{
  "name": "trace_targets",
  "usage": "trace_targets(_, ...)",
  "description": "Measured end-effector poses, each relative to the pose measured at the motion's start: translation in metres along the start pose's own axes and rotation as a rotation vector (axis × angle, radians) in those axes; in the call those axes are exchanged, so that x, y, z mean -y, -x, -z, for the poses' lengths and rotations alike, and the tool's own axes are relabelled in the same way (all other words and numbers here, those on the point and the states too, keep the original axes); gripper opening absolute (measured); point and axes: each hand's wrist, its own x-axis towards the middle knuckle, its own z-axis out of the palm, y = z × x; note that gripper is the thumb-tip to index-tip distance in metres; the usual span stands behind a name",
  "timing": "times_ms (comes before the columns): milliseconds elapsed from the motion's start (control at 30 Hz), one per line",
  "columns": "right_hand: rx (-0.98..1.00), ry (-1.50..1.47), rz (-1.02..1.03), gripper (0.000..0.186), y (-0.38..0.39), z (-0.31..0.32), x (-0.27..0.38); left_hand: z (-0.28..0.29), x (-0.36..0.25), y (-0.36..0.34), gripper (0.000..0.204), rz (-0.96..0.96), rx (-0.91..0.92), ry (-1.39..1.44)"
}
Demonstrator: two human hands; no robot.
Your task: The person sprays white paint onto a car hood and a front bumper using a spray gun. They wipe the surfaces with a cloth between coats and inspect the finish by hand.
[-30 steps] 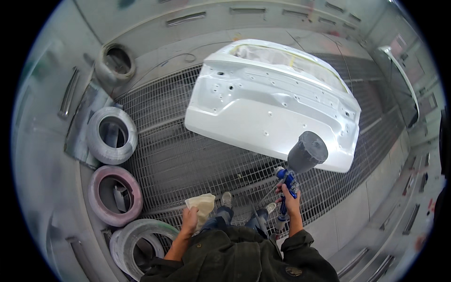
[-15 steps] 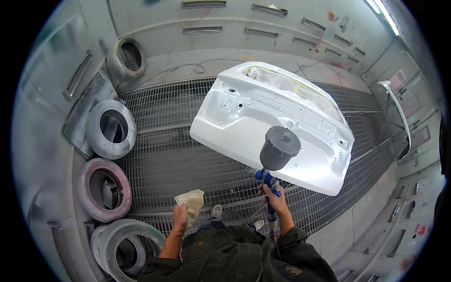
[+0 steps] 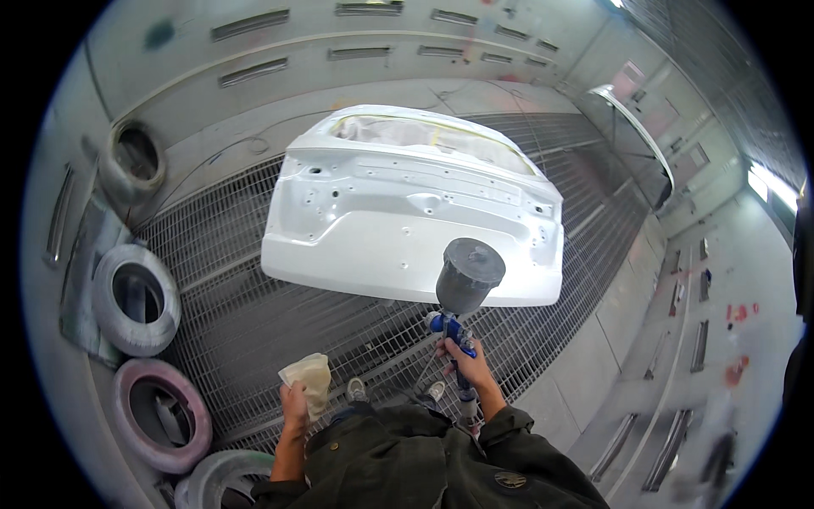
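Note:
My right hand (image 3: 469, 365) grips a blue spray gun (image 3: 451, 331) topped by a dark grey paint cup (image 3: 471, 270), its hose hanging below. My left hand (image 3: 294, 400) holds a folded cream cloth (image 3: 309, 382) low at my left side. Beyond the gun lies a glossy white car tailgate panel (image 3: 343, 233), its window opening (image 3: 398, 134) covered with pale masking and edged in yellow tape. The cup overlaps the panel's lower edge in the picture; I cannot tell the gap between them.
Overspray-marked tyres (image 3: 157, 301) line the left wall beside a leaning board (image 3: 85, 263). Metal floor grating (image 3: 212, 246) lies under the panel and my feet. A hose (image 3: 229, 148) runs along the back floor. A curved white-edged part (image 3: 657, 153) stands at the right.
My view has turned rightward, so the panel and tyres sit further left in the picture. My right hand with the gun has shifted left relative to my body. Both hands still hold their items.

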Motion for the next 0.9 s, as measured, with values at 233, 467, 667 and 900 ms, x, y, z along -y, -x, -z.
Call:
trace_targets(233,-0.200,-0.078,-0.021,0.026,0.034,0.033,-0.021,-0.018,-0.024,-0.004,0.032,-0.015,0.074,-0.078)
trace_targets(467,-0.406,-0.154,-0.025,0.024,0.068,0.058,-0.036,-0.022,-0.020,-0.017,0.034,-0.033,0.223,-0.056)
trace_targets(667,-0.527,-0.204,0.040,0.025,0.083,0.075,-0.041,-0.021,-0.017,-0.019,0.035,-0.041,0.265,-0.115)
trace_targets(900,-0.670,-0.165,0.129,0.019,0.087,0.083,-0.030,-0.020,-0.012,-0.017,0.032,-0.027,0.232,-0.113)
